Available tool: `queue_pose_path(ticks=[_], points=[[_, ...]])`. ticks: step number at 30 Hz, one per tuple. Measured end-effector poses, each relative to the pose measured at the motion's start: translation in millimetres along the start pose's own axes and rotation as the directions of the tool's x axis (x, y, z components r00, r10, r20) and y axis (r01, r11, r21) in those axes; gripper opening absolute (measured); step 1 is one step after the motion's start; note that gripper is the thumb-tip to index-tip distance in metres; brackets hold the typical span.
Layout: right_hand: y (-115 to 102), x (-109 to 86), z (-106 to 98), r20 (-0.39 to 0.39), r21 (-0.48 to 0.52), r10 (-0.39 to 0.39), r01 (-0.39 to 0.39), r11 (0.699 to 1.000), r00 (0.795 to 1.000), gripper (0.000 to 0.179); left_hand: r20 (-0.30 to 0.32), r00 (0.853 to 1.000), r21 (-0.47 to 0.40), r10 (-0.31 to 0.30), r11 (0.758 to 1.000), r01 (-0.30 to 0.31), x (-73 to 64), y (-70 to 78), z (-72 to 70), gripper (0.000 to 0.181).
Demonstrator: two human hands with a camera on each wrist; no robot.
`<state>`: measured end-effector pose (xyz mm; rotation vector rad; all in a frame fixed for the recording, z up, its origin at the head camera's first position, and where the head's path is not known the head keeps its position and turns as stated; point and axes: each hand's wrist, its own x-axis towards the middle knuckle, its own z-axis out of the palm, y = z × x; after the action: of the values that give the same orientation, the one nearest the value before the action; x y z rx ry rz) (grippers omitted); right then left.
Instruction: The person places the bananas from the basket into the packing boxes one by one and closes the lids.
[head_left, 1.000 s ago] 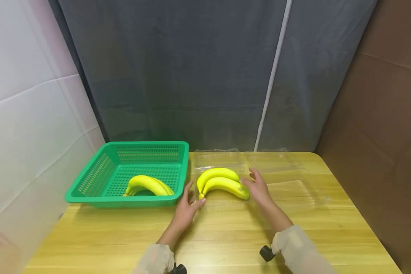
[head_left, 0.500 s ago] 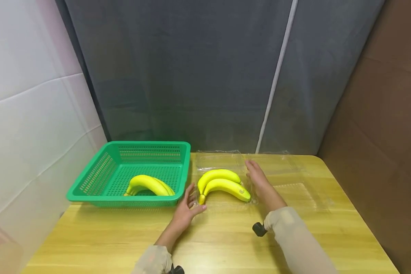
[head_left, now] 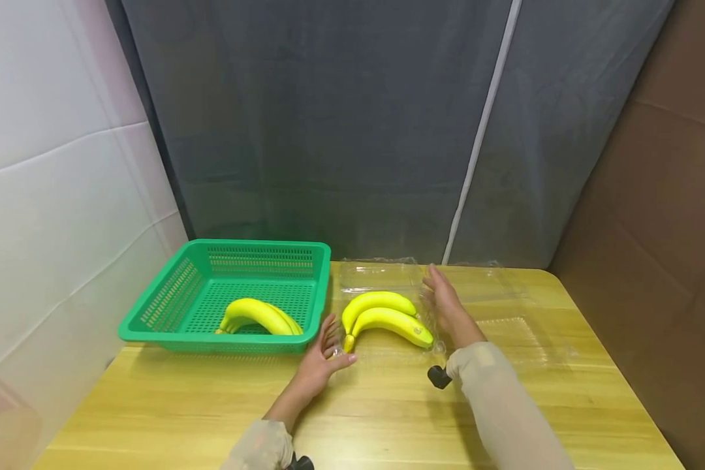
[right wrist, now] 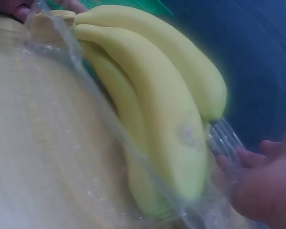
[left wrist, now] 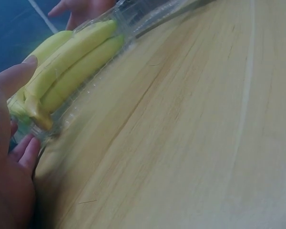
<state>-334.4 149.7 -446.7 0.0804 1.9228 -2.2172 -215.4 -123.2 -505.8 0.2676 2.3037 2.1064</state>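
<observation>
A bunch of yellow bananas (head_left: pixel 390 323) lies in a clear plastic clamshell box (head_left: pixel 382 277), its lid raised at the back. In the head view my left hand (head_left: pixel 316 367) is at the box's near left corner by the stem, thumb spread from the fingers. The left wrist view shows the thumb (left wrist: pixel 20 71) in front of the bananas and the fingertips at the box's edge. My right hand (head_left: pixel 449 310) is at the box's right side with fingers extended. In the right wrist view its fingers (right wrist: pixel 248 160) are right at the plastic wall near the banana tips.
A green plastic basket (head_left: pixel 323 287) with another banana bunch (head_left: pixel 261 316) stands to the left. More clear plastic boxes (head_left: pixel 511 333) lie on the right of the wooden table (head_left: pixel 382 418). A grey curtain (head_left: pixel 329 130) hangs behind the table.
My right hand has moved from the banana tips back to the box's right side, its fingers straighter. The left hand stays by the stem, slightly nearer me. The bananas stay in the box.
</observation>
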Motion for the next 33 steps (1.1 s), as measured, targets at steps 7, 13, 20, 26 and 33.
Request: queue_pose_path(ticks=[7, 13, 20, 26, 33], points=[[5.2, -3.1, 0.4, -0.055, 0.116, -0.090, 0.096, 0.989, 0.994, 0.068, -0.010, 1.000, 0.004, 0.023, 1.000, -0.023, 1.2, -1.4, 0.4, 0.094], [7.0, -7.8, 3.5, -0.114, 0.181, -0.154, 0.173, 0.968, 0.981, 0.067, -0.020, 1.000, 0.005, -0.002, 1.000, 0.002, 1.0, -1.9, -0.3, 0.096], [9.7, -9.8, 3.9, -0.201, 0.247, -0.229, 0.275, 0.929, 0.952, 0.060, -0.022, 1.000, -0.001, 0.019, 1.000, -0.019, 1.2, -2.4, 0.0, 0.095], [11.7, -10.4, 5.4, -0.289, 0.277, -0.305, 0.384, 0.881, 0.907, 0.048, -0.025, 0.999, 0.008, 0.031, 0.999, -0.031, 1.7, -3.7, 0.5, 0.093], [8.5, -18.9, 4.7, -0.289, 0.170, -0.366, 0.424, 0.890, 0.885, 0.046, -0.025, 0.999, -0.023, 0.039, 0.999, -0.040, 1.1, -0.1, 0.9, 0.094]])
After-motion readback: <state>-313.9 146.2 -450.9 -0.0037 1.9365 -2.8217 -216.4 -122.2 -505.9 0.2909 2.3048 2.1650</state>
